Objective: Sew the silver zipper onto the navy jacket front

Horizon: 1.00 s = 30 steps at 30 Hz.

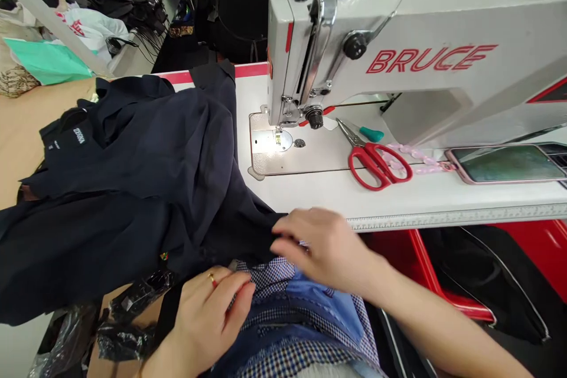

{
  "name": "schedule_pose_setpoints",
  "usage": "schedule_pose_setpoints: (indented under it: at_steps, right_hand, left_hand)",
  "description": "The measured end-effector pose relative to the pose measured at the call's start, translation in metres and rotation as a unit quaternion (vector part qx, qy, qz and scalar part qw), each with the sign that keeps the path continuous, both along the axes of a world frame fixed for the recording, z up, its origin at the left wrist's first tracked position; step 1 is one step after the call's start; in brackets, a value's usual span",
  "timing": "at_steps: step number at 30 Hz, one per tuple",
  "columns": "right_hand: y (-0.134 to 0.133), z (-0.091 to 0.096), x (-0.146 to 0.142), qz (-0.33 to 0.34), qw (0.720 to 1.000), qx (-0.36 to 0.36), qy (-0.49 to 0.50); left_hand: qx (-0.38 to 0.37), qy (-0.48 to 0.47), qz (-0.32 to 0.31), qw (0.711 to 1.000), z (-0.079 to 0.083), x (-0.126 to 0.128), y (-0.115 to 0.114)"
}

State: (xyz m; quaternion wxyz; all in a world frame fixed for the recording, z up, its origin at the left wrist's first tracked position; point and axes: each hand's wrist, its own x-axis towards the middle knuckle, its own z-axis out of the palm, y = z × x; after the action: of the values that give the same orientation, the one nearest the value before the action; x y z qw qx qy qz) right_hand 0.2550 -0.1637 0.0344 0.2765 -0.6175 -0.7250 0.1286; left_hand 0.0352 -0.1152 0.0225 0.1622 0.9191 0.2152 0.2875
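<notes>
Left hand [215,310] loosely curled, right hand [325,248] half-curled, holds unclear, beside a dark-navy cloth garment [177,142], probably soft, limp, best pinched along its edge.

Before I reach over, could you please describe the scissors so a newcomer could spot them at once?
Find the white sewing machine marked BRUCE. Below that lettering, left of the phone, lie the scissors. Their two red loop handles set them apart from the teal-handled tool beside them.

A white, red-edged tabletop [310,194] carried a white BRUCE sewing machine [407,26], dark navy cloth garment [177,147], red-handled steel scissors [370,155] and pink-edged phone [505,163].
</notes>
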Motion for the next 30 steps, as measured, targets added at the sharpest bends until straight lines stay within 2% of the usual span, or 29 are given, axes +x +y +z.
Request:
schedule_pose_setpoints:
  at_steps: [1,3,7,11,14,17,20,23,27,30]
  right_hand:
    - [-0.002,-0.001,-0.018,0.025,1.000,-0.011,0.001]
    - [-0.002,-0.007,-0.041,0.028,0.999,-0.030,-0.011]
    - [0.004,-0.020,-0.052,0.006,0.998,-0.059,0.022]
    - [0.003,-0.023,-0.047,-0.015,0.984,-0.092,0.150]
    - [0.002,-0.027,-0.046,-0.048,0.945,-0.131,0.296]
    - [0.002,-0.032,-0.049,-0.067,0.917,-0.139,0.369]
    - [0.002,-0.034,-0.052,-0.065,0.920,-0.116,0.370]
    - [0.002,-0.033,-0.054,-0.050,0.938,-0.058,0.338]
    - [0.003,-0.031,-0.051,-0.020,0.968,0.009,0.252]
    - [0.007,-0.026,-0.047,-0.028,0.975,0.022,0.221]
  left_hand:
    - [-0.019,0.003,0.025,1.000,-0.004,0.001,-0.003]
    - [-0.072,0.010,0.071,0.995,-0.011,0.004,-0.004]
    - [-0.192,0.020,0.141,0.971,-0.015,0.015,0.000]
    - [-0.199,0.002,0.163,0.966,-0.018,0.023,-0.002]
    - [-0.192,-0.038,0.175,0.965,-0.024,0.023,-0.008]
    - [-0.148,-0.051,0.192,0.969,-0.031,0.020,-0.013]
    - [-0.078,-0.051,0.204,0.974,-0.035,0.019,-0.014]
    - [-0.023,-0.067,0.209,0.975,-0.036,0.020,-0.009]
    - [0.083,-0.002,0.125,0.989,-0.034,0.020,0.001]
    - [0.157,0.063,0.073,0.983,-0.031,0.016,0.008]
